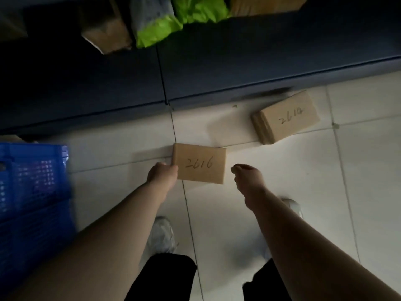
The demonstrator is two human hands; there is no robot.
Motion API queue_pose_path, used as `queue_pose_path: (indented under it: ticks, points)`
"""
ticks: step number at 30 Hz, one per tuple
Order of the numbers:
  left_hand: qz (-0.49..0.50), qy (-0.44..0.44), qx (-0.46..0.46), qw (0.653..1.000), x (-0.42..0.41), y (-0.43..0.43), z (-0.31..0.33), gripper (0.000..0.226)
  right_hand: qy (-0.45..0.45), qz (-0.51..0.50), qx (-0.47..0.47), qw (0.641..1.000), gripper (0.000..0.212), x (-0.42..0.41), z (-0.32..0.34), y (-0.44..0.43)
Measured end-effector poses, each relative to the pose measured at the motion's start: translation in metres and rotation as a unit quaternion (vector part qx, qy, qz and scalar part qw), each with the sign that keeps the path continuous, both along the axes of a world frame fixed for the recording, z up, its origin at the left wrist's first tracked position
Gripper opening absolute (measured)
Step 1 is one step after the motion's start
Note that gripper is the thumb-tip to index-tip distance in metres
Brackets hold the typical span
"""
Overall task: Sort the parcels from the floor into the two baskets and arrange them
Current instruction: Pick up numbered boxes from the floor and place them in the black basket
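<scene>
The pale tiled floor (303, 170) carries 1 cardboard box (286, 118), beyond and right of the right hand's fingers (237, 169), and a blue basket (32, 181), left of the left hand's fingers (167, 167). Beyond both, a dark blue platform (260, 61) holds a brown parcel (106, 33) and a green parcel (156, 29).

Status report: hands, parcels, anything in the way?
Left hand grips box marked 2616 by its left edge. Right hand empty, beside it. Second box lies on floor ahead. Blue basket at left, nothing seen between.

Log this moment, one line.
left hand: grips flat brown cardboard parcel; right hand: empty; second brown cardboard parcel: on floor; blue plastic basket: left
</scene>
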State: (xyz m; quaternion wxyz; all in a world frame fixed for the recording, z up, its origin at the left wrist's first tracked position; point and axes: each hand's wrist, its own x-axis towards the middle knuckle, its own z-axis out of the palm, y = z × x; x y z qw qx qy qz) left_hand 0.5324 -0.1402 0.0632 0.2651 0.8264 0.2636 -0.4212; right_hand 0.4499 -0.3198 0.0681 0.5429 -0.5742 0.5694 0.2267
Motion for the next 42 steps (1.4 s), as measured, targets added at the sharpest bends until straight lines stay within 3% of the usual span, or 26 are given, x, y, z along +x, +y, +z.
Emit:
queue_pose_path:
  ticks: [3,6,10,13,17,22,27,34,37,38,41,42]
  points:
    - [0.023,-0.003,0.026,0.999,0.001,-0.010,-0.047,0.042,0.023,0.090,0.015,0.996,0.006,0.003,-0.043,-0.005]
    - [0.053,-0.010,0.031,0.998,-0.002,-0.015,-0.081,0.038,0.013,0.134,0.046,0.990,0.014,-0.001,-0.076,-0.006]
    - [0.101,-0.033,0.017,0.994,-0.014,-0.021,-0.098,0.036,-0.058,0.077,0.106,0.990,0.034,-0.007,-0.085,-0.004]
    - [0.117,-0.107,0.028,0.987,-0.023,-0.039,-0.079,0.020,-0.077,0.044,0.051,0.995,0.032,-0.009,-0.072,-0.015]
    - [0.158,-0.213,0.027,0.964,-0.030,-0.073,-0.044,0.026,-0.137,-0.018,0.012,0.990,0.031,-0.007,-0.035,-0.059]
    - [0.274,-0.252,-0.105,0.922,-0.031,-0.135,-0.023,0.045,-0.208,-0.031,-0.050,0.976,0.030,0.015,-0.001,-0.147]
    - [0.288,-0.238,-0.195,0.907,-0.028,-0.216,-0.021,0.047,-0.234,-0.004,-0.091,0.968,0.033,0.034,0.005,-0.224]
    - [0.232,-0.142,-0.219,0.937,-0.021,-0.268,-0.040,0.032,-0.195,0.050,-0.052,0.978,0.045,0.030,-0.028,-0.293]
    - [0.238,-0.053,-0.260,0.934,-0.021,-0.269,-0.046,0.087,-0.148,0.047,-0.025,0.988,0.065,0.030,-0.035,-0.307]
    - [0.251,-0.024,-0.278,0.927,-0.022,-0.269,-0.049,0.092,-0.141,0.051,-0.010,0.989,0.071,0.030,-0.037,-0.310]
    - [0.275,0.023,-0.343,0.898,-0.025,-0.277,-0.054,0.051,-0.160,0.101,0.025,0.982,0.049,0.033,-0.044,-0.311]
    - [0.282,0.034,-0.356,0.891,-0.026,-0.281,-0.057,0.047,-0.170,0.108,0.031,0.979,0.048,0.034,-0.047,-0.311]
